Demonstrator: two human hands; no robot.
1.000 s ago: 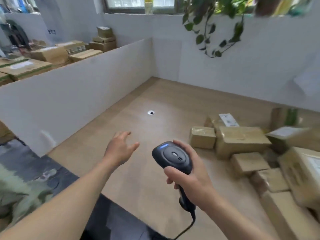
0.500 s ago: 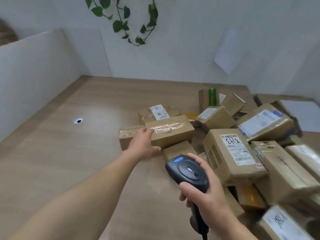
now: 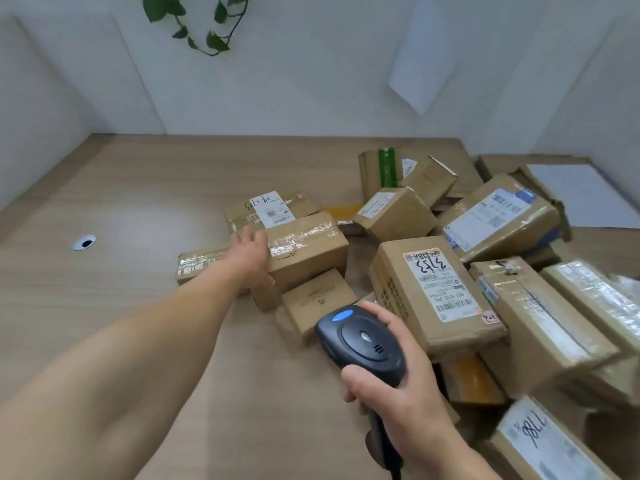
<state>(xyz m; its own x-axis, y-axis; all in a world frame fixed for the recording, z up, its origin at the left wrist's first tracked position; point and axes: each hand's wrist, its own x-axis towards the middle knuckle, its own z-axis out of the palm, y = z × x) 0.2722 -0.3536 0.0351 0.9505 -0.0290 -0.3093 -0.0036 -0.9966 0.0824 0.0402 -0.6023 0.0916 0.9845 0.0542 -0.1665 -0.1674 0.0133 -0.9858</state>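
Left hand point(image 3: 251, 258) and right hand point(image 3: 391, 382), both bare
The left forearm point(image 3: 156, 341) and right forearm point(image 3: 460, 455) were bare too, unsleeved as far as the frame's lower edge showed.

Parcels crowd the right half of the table point(image 3: 138, 341); the taped box point(image 3: 311, 247) lies at the pile's left edge, the left hand point(image 3: 251, 258) on its left end; 1 small box point(image 3: 317, 299) sits just before it, 1 labelled box point(image 3: 270, 209) behind; the scanner point(image 3: 360, 341), in the right hand point(image 3: 398, 386), hangs before the small box; a cable hole point(image 3: 83, 242) lies well left.

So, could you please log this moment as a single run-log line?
left hand: grips taped box | right hand: holds scanner | other boxes: piled on table
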